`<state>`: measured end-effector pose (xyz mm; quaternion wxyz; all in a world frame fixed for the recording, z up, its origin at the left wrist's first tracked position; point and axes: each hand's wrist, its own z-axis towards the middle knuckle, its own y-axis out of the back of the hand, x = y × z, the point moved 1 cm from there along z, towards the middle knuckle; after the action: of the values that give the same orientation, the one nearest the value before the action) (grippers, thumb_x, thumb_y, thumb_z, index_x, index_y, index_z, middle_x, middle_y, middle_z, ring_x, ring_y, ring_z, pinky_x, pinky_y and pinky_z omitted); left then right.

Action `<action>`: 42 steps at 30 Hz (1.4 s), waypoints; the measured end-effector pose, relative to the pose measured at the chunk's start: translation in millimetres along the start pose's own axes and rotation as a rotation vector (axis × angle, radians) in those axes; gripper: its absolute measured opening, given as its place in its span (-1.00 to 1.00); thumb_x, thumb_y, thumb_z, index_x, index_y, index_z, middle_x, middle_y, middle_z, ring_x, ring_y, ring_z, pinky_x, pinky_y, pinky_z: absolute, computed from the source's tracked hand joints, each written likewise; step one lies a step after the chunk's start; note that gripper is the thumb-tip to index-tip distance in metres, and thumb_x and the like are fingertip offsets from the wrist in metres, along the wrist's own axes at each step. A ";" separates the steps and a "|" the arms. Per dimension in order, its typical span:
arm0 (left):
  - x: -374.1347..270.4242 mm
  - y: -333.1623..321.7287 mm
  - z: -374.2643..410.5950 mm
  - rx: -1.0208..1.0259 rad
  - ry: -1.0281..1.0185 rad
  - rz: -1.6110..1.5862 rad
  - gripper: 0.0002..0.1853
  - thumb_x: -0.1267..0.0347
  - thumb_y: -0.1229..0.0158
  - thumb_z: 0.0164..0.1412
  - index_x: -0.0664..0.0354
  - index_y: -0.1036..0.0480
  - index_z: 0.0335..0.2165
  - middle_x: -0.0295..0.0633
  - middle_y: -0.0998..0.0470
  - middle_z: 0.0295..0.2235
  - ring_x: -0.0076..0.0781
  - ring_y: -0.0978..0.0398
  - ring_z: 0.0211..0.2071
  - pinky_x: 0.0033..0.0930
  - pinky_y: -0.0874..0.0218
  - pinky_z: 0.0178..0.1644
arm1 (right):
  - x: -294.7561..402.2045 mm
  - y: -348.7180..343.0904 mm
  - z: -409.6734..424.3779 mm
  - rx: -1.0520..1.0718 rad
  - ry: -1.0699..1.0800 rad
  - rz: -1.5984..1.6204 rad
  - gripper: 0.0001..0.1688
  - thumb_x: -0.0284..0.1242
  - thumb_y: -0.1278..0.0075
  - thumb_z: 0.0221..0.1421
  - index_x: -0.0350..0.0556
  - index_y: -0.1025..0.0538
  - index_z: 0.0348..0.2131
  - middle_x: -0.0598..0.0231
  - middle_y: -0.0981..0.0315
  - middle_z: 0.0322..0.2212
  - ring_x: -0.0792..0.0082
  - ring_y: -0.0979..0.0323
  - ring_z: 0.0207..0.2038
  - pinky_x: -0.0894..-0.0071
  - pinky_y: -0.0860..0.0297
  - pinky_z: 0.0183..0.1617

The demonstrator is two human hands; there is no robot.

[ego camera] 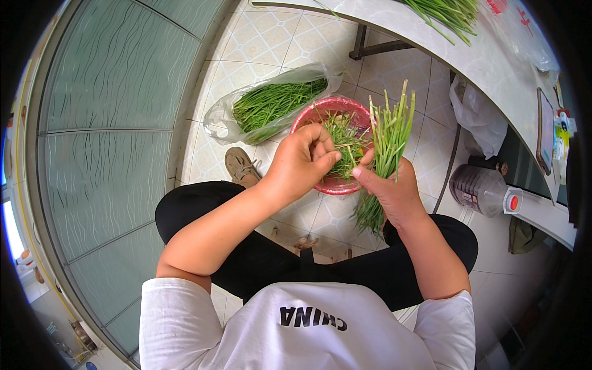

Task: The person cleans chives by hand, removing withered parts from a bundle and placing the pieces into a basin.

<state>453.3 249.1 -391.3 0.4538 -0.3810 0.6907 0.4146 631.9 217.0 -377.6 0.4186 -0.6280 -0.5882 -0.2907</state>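
My right hand [393,185] is closed around a bunch of green leafy stalks [391,134], probably garlic chives, their pale cut ends upward and dark leaves hanging below. Thumb and fingertips of my left hand [310,155] pinch together above a red plastic basin [340,191]; a thin pale stalk seems to lie at them, though whether it is gripped is unclear. Green and yellowish trimmings [344,132] heap inside the basin, which has a clear plastic liner. Beyond it to the left, a clear plastic bag [217,115] on the tiled floor holds more long green stalks [277,104].
A pale table [481,55] curves along the upper right, bearing more green stalks [444,18], plastic bags and a phone [545,129]. Below its edge are a hanging white bag [478,115] and a large plastic bottle [478,190]. Frosted glass sliding doors [111,175] stand at left.
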 end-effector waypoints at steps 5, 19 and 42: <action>-5.9 -8.4 -1.2 0.111 0.121 -0.320 -0.90 0.48 -0.09 0.09 0.27 -0.33 -0.43 -0.47 -0.34 -0.58 -0.74 -0.30 -0.51 -0.65 -0.16 -0.43 | -8.4 0.4 2.6 -0.021 0.087 -0.032 -0.81 -0.53 -0.10 -0.13 -0.16 -0.40 -0.43 0.44 -0.34 -0.55 0.67 -0.28 -0.51 0.65 -0.25 -0.46; -7.9 -10.3 -3.2 0.014 0.120 -0.177 -0.84 0.40 -0.06 0.13 0.32 -0.39 -0.47 -0.40 -0.40 -0.58 -0.75 -0.24 -0.55 -0.65 -0.10 -0.48 | 0.1 -5.4 0.4 0.000 0.099 -0.092 -0.86 -0.55 -0.08 -0.13 -0.16 -0.41 -0.48 0.45 -0.33 -0.59 0.67 -0.27 -0.54 0.65 -0.24 -0.48; 2.1 -5.9 -1.5 0.073 0.065 -0.198 -0.77 0.35 0.00 0.19 0.24 -0.33 -0.55 -0.46 -0.32 -0.61 -0.74 -0.19 -0.57 -0.64 -0.08 -0.50 | -3.4 -2.4 0.6 -0.045 0.062 -0.039 -0.83 -0.56 -0.09 -0.15 -0.16 -0.41 -0.46 0.44 -0.34 -0.58 0.66 -0.29 -0.53 0.65 -0.26 -0.47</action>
<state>457.5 245.2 -394.2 0.4834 -0.4437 0.6788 0.3297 628.9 215.7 -380.3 0.4165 -0.6164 -0.5803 -0.3314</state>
